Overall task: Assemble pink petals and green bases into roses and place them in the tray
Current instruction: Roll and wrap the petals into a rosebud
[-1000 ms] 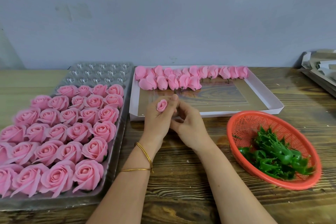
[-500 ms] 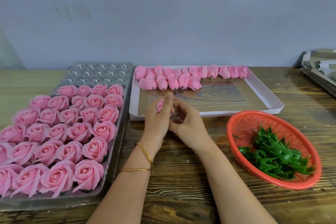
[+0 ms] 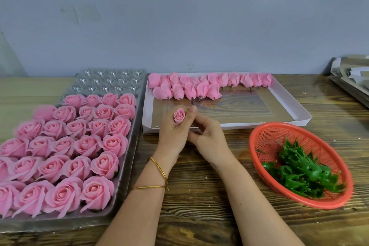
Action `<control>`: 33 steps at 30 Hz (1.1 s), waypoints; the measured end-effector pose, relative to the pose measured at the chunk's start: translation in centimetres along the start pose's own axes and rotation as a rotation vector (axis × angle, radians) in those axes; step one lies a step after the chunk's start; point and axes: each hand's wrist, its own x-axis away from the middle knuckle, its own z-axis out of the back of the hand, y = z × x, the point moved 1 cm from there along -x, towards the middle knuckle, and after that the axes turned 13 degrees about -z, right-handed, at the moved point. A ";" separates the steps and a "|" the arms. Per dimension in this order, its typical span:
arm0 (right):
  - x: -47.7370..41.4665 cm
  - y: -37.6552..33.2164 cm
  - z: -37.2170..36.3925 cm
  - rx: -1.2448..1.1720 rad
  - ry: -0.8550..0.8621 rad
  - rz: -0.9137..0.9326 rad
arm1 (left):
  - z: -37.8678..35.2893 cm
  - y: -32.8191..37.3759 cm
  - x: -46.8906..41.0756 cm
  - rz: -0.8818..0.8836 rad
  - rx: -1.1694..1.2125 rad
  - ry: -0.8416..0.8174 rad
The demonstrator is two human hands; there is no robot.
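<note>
My left hand (image 3: 173, 134) grips a small pink rose bud (image 3: 179, 115), its spiral centre facing me. My right hand (image 3: 207, 136) is pressed against the left from the right, its fingers curled under the bud; what they hold is hidden. Several pink petal buds (image 3: 199, 86) lie in rows along the far side of a white cardboard tray (image 3: 299, 115). An orange mesh basket (image 3: 263, 132) at the right holds several green bases (image 3: 303, 171). A clear plastic tray (image 3: 127, 170) at the left is filled with several finished pink roses (image 3: 79, 142).
The clear tray's far rows of empty cups (image 3: 111, 81) are free. A stack of grey cardboard (image 3: 351, 78) sits at the far right edge of the wooden table (image 3: 199, 195). A grey wall rises behind the table.
The bud in my left hand has turned: half a second ago it was edge-on, now its spiral top faces me again. Both hands stay in the same place.
</note>
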 end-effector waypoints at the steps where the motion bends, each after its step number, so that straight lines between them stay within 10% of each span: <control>1: 0.0 -0.1 0.1 -0.003 -0.002 -0.008 | 0.0 0.0 0.0 0.001 -0.007 0.005; 33: -0.2 -0.1 0.1 -0.149 0.150 -0.131 | -0.5 0.4 0.8 -0.024 -0.327 -0.067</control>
